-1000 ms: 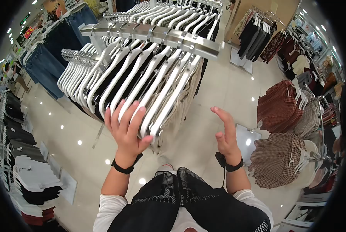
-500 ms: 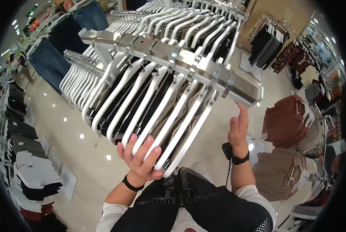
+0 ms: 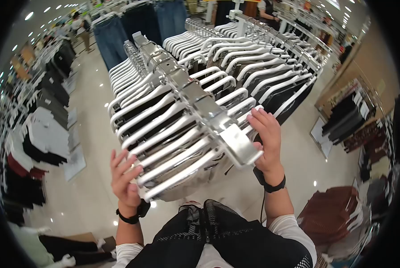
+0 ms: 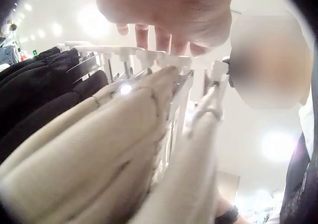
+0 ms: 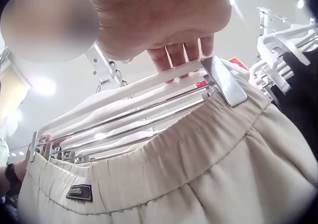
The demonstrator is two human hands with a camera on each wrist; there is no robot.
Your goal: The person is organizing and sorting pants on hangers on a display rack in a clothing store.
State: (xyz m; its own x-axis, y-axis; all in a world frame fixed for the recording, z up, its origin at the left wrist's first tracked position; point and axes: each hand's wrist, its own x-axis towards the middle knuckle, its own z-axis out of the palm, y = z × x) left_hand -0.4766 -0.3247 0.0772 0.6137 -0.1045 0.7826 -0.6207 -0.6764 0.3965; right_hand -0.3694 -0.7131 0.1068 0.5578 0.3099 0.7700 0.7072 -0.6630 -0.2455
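My left hand, fingers spread, is at the left ends of white clip hangers. In the left wrist view its fingertips reach the hanger tops, above beige trousers and black garments. My right hand is by the front end of the metal rail, its fingers over the right ends of the hangers. In the right wrist view, those fingers lie extended over the nearest white hanger, whose metal clips hold elastic-waisted beige trousers with a small dark label.
Behind, another row of white hangers carries dark garments. Blue jeans hang at the back left. Folded-looking white garments line the left side; reddish-brown garments hang at lower right. A person stands at the back.
The head view has turned right. My left hand has loosened from the hangers' left ends, its fingers spreading. My right hand has risen from beside the rack to the hangers' right ends.
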